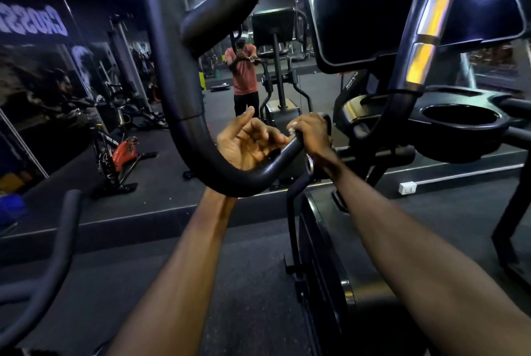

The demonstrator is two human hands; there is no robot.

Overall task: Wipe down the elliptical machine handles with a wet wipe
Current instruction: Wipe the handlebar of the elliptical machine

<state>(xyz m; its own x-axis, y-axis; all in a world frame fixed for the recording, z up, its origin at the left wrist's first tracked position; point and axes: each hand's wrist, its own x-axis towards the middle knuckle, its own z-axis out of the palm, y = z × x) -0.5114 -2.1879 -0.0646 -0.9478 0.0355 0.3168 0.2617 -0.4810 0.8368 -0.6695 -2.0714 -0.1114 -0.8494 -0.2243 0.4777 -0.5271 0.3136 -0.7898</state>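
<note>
The curved elliptical handle point(230, 174) crosses in front of the left hand point(247, 143), fingers loosely curled, pinching nothing visible. The right hand point(311, 131) wraps the handle's end. Beside them, the cup holder point(459, 120) looks empty; no wipe visible.

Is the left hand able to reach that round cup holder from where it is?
Probably not easily. The left hand sits behind the curved handle, and the right hand and its arm lie between it and the cup holder, far off to the right.
</note>
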